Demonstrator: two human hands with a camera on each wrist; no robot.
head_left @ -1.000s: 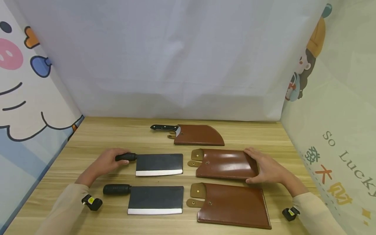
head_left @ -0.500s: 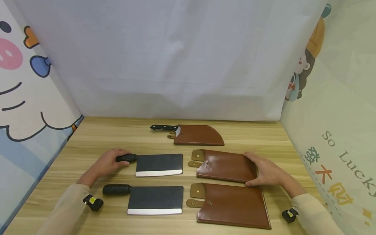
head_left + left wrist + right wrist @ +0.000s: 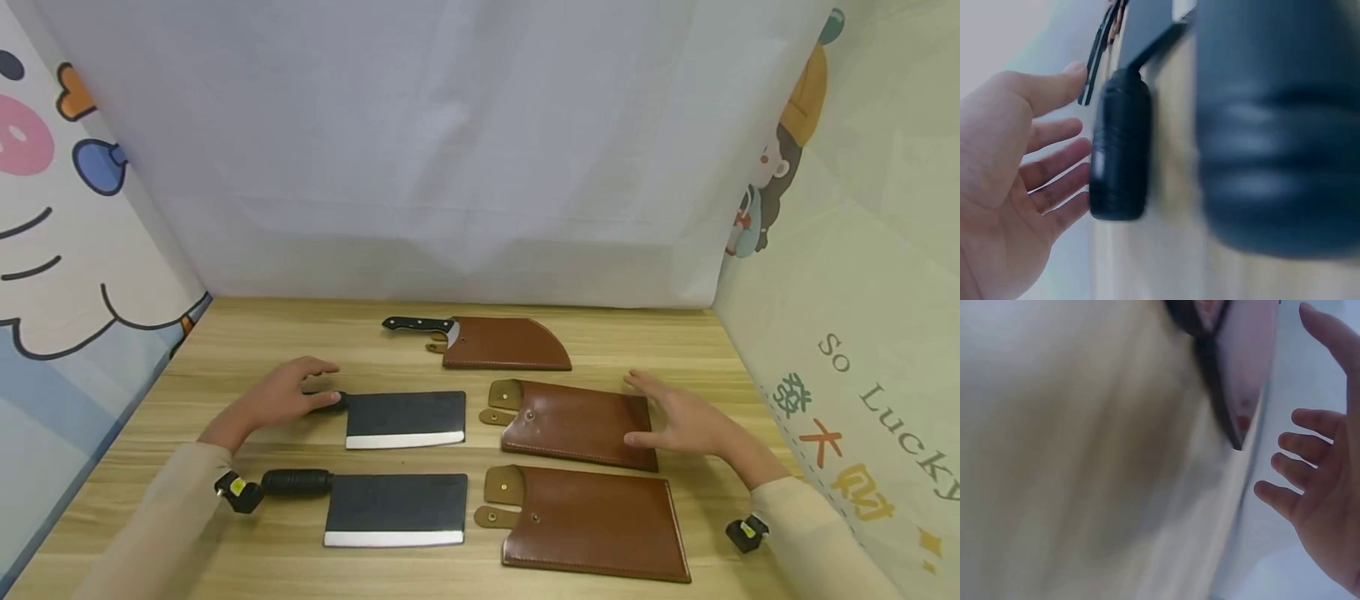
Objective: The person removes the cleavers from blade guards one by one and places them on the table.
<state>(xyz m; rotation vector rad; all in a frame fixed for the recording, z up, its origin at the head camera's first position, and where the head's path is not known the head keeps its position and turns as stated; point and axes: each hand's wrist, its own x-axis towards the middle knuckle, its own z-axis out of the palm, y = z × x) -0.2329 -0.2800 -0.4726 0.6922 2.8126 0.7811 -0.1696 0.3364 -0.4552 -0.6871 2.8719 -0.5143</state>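
My left hand (image 3: 279,395) hovers over the black handle (image 3: 1120,147) of the farther cleaver (image 3: 406,417). Its fingers are spread and hold nothing, though the fingertips are close to the handle in the left wrist view. On the right, my other hand (image 3: 686,421) is spread above the end of the farther brown leather sheath (image 3: 570,421). A gap shows between its fingers and the sheath in the right wrist view. That sheath lies with its flap and strap towards the cleaver, slightly askew. Both the cleaver and the sheath rest on the table.
Closer to me lie a second cleaver (image 3: 397,504) and a second brown sheath (image 3: 592,521), side by side. At the back, a curved sheath (image 3: 510,343) covers the blade of a black-handled knife (image 3: 417,324). A white cloth (image 3: 450,167) hangs behind the wooden table.
My left hand has let go of the farther cleaver's handle and lifted. The right hand has turned the farther sheath's right end towards me, then released it and risen off it.
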